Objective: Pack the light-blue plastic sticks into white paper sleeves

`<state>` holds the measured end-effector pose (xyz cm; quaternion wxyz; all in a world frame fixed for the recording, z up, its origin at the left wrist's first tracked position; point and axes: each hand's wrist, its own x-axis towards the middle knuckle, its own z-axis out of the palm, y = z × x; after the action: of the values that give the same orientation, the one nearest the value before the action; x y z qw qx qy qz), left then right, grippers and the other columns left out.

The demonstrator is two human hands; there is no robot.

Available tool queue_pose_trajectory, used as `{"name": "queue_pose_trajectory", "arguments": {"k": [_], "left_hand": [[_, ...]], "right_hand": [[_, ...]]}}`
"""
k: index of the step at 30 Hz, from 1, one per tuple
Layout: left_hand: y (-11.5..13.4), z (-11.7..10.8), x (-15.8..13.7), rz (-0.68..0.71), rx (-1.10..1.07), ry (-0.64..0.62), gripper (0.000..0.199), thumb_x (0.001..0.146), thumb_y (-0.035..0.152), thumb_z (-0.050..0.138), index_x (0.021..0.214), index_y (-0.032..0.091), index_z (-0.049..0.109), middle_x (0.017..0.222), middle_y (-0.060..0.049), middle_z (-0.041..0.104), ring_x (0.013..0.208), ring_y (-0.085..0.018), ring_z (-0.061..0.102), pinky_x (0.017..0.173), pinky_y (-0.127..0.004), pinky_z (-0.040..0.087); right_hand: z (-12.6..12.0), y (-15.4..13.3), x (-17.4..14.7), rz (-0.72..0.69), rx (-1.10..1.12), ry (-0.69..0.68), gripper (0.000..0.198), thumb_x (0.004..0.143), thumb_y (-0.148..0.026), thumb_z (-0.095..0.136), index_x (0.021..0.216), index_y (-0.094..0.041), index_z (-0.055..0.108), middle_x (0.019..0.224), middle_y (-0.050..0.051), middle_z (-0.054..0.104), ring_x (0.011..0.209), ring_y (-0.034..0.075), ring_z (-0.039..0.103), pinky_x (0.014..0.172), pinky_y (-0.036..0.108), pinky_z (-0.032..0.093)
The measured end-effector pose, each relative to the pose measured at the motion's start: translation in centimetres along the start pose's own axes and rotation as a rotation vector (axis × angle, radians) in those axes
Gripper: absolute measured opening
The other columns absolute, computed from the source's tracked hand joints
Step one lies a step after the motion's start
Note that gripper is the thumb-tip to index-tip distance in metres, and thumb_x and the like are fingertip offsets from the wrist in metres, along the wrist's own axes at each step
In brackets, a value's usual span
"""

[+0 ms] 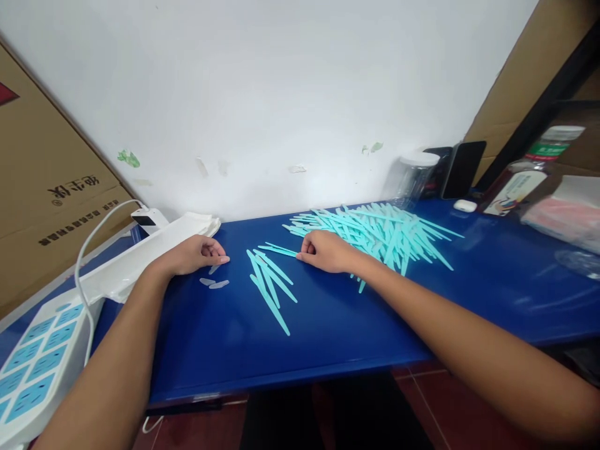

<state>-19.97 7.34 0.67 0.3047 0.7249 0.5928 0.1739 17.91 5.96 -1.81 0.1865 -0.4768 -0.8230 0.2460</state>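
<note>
My right hand (325, 251) pinches the ends of a couple of thin, tapered turquoise sticks (279, 250), which point left just above the blue table. Behind and beside that hand spreads a large heap of the same sticks (379, 231). A small loose group of turquoise sticks (269, 281) lies between my two hands. On the left, my left hand (201, 253) has its thumb and fingertips pressed together; whatever they hold, if anything, is hidden. Several small translucent oval pieces (219, 284) lie just under its fingertips.
A white power strip (42, 356) with a cable and a white folded bag (140, 256) occupy the left side. Cardboard (51, 187) leans behind them. At the back right stand a clear lidded jar (412, 178), dark phones (464, 169), a bottle (520, 175) and a pink-and-white packet (567, 209).
</note>
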Motion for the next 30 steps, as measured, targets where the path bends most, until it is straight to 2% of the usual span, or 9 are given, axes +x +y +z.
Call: {"name": "queue_pose_trajectory", "arguments": {"k": [3, 7, 10, 12, 14, 17, 21, 25, 30], "left_hand": [[0.3, 1.3, 0.6, 0.048, -0.015, 0.055, 0.034, 0.058, 0.048, 0.097, 0.075, 0.025, 0.080, 0.065, -0.004, 0.072, 0.059, -0.018, 0.062, 0.054, -0.025, 0.049], [1.4, 3.9, 1.4, 0.134, -0.149, 0.168, 0.034, 0.061, 0.045, 0.097, 0.080, 0.023, 0.080, 0.069, -0.005, 0.074, 0.062, -0.019, 0.065, 0.056, -0.027, 0.051], [2.3, 5.5, 1.6, 0.149, -0.217, 0.255, 0.038, 0.063, 0.048, 0.097, 0.085, 0.021, 0.081, 0.071, -0.006, 0.075, 0.058, -0.018, 0.064, 0.050, -0.027, 0.048], [2.8, 6.1, 1.6, 0.150, -0.263, 0.265, 0.040, 0.068, 0.051, 0.094, 0.089, 0.020, 0.082, 0.070, -0.006, 0.076, 0.056, -0.019, 0.065, 0.048, -0.027, 0.049], [3.3, 6.5, 1.6, 0.162, -0.331, 0.241, 0.042, 0.070, 0.053, 0.093, 0.094, 0.020, 0.083, 0.076, -0.009, 0.079, 0.065, -0.023, 0.072, 0.054, -0.030, 0.056], [3.9, 6.7, 1.6, 0.171, -0.462, 0.229, 0.050, 0.066, 0.051, 0.097, 0.101, 0.019, 0.083, 0.096, -0.013, 0.083, 0.087, -0.029, 0.079, 0.072, -0.037, 0.066], [4.4, 6.9, 1.5, 0.152, -0.562, 0.234, 0.060, 0.064, 0.051, 0.098, 0.110, 0.016, 0.081, 0.105, -0.016, 0.083, 0.094, -0.032, 0.080, 0.087, -0.045, 0.068], [4.3, 6.9, 1.4, 0.155, -0.581, 0.237, 0.062, 0.067, 0.051, 0.097, 0.114, 0.015, 0.079, 0.106, -0.017, 0.082, 0.099, -0.033, 0.080, 0.088, -0.045, 0.067], [4.2, 6.8, 1.5, 0.148, -0.572, 0.262, 0.060, 0.066, 0.051, 0.098, 0.112, 0.016, 0.079, 0.104, -0.016, 0.083, 0.096, -0.032, 0.081, 0.079, -0.037, 0.066]], "right_hand": [[-0.2, -0.1, 0.0, -0.003, 0.003, -0.016, 0.025, 0.091, -0.032, 0.077, 0.069, -0.021, 0.069, 0.076, 0.006, 0.076, 0.065, 0.019, 0.064, 0.056, 0.031, 0.040], [-0.5, 0.0, 0.1, -0.005, 0.018, -0.002, 0.023, 0.090, -0.028, 0.076, 0.070, -0.021, 0.069, 0.077, 0.005, 0.076, 0.068, 0.018, 0.065, 0.059, 0.030, 0.041], [-0.7, 0.2, 0.2, 0.003, 0.030, 0.070, 0.019, 0.092, -0.026, 0.074, 0.074, -0.020, 0.069, 0.079, 0.004, 0.076, 0.071, 0.017, 0.065, 0.061, 0.028, 0.041], [-0.8, 0.3, 0.3, -0.013, 0.091, 0.130, 0.014, 0.093, -0.024, 0.071, 0.080, -0.019, 0.068, 0.080, 0.003, 0.076, 0.070, 0.016, 0.065, 0.062, 0.026, 0.042], [-0.8, 0.4, 0.4, -0.052, 0.180, 0.154, 0.013, 0.096, -0.022, 0.067, 0.083, -0.019, 0.066, 0.077, 0.002, 0.076, 0.068, 0.014, 0.065, 0.064, 0.025, 0.042], [-0.8, 0.4, 0.6, -0.106, 0.257, 0.167, 0.015, 0.097, -0.021, 0.064, 0.082, -0.018, 0.067, 0.074, 0.002, 0.075, 0.067, 0.014, 0.066, 0.067, 0.025, 0.044], [-0.6, 0.5, 0.8, -0.123, 0.251, 0.217, 0.014, 0.096, -0.021, 0.065, 0.083, -0.017, 0.070, 0.076, 0.003, 0.077, 0.072, 0.015, 0.068, 0.072, 0.026, 0.046], [-0.7, 0.5, 0.7, -0.123, 0.240, 0.251, 0.014, 0.095, -0.021, 0.064, 0.083, -0.017, 0.071, 0.078, 0.003, 0.077, 0.075, 0.016, 0.069, 0.073, 0.027, 0.047], [-1.4, 0.2, 0.5, -0.122, 0.218, 0.261, 0.015, 0.094, -0.021, 0.065, 0.080, -0.017, 0.070, 0.077, 0.004, 0.077, 0.074, 0.016, 0.068, 0.073, 0.028, 0.046]]}}
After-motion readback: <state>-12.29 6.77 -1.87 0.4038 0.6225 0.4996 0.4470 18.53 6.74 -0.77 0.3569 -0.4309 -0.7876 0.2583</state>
